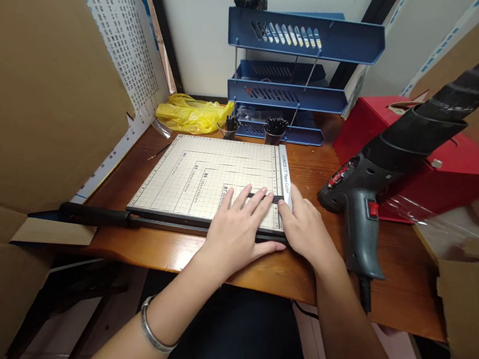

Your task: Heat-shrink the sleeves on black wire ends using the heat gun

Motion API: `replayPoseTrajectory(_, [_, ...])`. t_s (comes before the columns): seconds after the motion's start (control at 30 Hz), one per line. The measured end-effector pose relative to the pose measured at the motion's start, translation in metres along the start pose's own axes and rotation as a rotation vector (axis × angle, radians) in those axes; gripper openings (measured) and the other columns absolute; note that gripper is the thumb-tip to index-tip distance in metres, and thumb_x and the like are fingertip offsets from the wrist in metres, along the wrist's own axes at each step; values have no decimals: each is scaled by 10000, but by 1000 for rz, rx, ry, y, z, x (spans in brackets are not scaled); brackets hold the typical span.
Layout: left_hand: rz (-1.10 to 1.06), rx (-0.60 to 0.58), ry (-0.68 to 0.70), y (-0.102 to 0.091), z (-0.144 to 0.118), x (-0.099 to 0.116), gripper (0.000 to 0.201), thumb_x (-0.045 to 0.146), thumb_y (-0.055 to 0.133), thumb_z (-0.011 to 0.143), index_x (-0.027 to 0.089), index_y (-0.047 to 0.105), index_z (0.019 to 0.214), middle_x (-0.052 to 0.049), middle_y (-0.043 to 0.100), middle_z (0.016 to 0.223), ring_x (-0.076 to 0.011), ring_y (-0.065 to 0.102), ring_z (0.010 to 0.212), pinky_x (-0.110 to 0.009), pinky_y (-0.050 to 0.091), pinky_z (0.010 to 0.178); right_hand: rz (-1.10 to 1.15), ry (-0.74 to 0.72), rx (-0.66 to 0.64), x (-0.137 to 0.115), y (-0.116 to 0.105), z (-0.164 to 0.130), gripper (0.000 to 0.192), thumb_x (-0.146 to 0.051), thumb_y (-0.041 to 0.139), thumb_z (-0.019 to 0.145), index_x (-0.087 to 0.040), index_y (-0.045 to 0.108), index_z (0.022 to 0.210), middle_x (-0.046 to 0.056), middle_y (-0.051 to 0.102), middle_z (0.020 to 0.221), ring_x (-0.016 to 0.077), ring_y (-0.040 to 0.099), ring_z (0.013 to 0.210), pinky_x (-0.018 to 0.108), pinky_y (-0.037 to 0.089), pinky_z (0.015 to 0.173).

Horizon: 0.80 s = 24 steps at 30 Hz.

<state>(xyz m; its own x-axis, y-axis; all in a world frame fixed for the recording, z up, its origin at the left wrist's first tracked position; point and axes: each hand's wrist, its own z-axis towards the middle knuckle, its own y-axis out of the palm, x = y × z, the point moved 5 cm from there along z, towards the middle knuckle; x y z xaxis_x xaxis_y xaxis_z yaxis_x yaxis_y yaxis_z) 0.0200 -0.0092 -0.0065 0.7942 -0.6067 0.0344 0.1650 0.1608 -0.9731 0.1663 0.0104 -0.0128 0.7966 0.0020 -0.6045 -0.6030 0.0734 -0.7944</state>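
My left hand (236, 231) lies palm down across the front edge of a paper cutter (171, 172), fingers spread. Its fingertips reach a small bundle of thin black strips (277, 199) on the gridded board and partly cover it. My right hand (303, 224) is closed round the cutter's right edge. The right thumb rests on the board side, touching the bundle's right end by the metal ruler (284, 170); the fingers lie outside that ruler, partly hidden. Along the front, the cutter's black blade arm (101, 215) is down, its handle pointing left.
A heat gun (362, 216) stands at right, nozzle up, before a red box (449, 192). Behind the cutter are two cups of black strips (275, 127), a yellow plastic bag (193, 113) and blue stacked trays (292, 96). Cardboard (37, 93) walls the left side.
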Motion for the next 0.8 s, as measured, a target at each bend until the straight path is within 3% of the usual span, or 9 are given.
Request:
replayPoseTrajectory(0.1, [-2, 10, 8, 0, 0, 0, 871, 800, 384, 926, 192, 431, 1548, -73, 393, 1652, -365, 329, 1530, -617, 277, 1236, -20, -27, 7, 1, 1, -1, 425, -288, 292, 971, -176, 541, 1297, 164, 694, 1231, 340, 633, 1015, 461, 468, 910])
replayPoseTrajectory(0.23, [4, 17, 27, -1, 0, 1, 868, 812, 353, 921, 195, 474, 1519, -91, 399, 1648, -381, 337, 1523, -624, 283, 1228, -83, -129, 41, 3, 2, -3, 442, -229, 269, 956, -201, 629, 1211, 118, 552, 1518, 332, 611, 1182, 469, 429, 1045])
replayPoseTrajectory(0.3, [9, 15, 29, -1, 0, 1, 863, 807, 374, 917, 199, 479, 1520, -97, 399, 1647, -383, 337, 1523, -624, 284, 1228, -54, -75, 52, 9, 1, 0, 475, -238, 239, 972, -208, 634, 1236, 87, 510, 1569, 324, 591, 1257, 467, 412, 1083])
replayPoseTrajectory(0.4, [14, 11, 31, -1, 0, 1, 861, 802, 393, 914, 203, 476, 1527, -98, 398, 1648, -382, 340, 1522, -622, 287, 1228, -7, 55, 59, 18, -3, 4, 499, -261, 209, 994, -203, 657, 1206, 125, 620, 1453, 325, 597, 1276, 467, 415, 1077])
replayPoseTrajectory(0.5, [17, 18, 36, -1, -1, 0, 859, 799, 391, 916, 205, 475, 1531, -98, 399, 1647, -380, 345, 1519, -619, 293, 1226, -7, 102, 59, 17, -8, 7, 481, -348, 224, 1017, -227, 690, 1036, 157, 730, 1243, 348, 647, 1181, 467, 447, 1002])
replayPoseTrajectory(0.63, [24, 32, 43, 0, -1, -1, 856, 801, 388, 915, 214, 475, 1533, -101, 414, 1638, -381, 354, 1514, -620, 298, 1220, -38, 143, 14, 6, -11, 6, 491, -467, 242, 1026, -251, 679, 966, 155, 764, 1101, 355, 683, 1063, 455, 462, 912])
replayPoseTrajectory(0.8, [31, 36, 47, 0, -1, -1, 854, 802, 387, 914, 228, 465, 1541, -104, 419, 1635, -397, 360, 1507, -626, 300, 1213, -140, 175, -1, -5, -11, 7, 484, -434, 212, 1023, -231, 639, 921, 202, 755, 1073, 385, 678, 1072, 467, 439, 879])
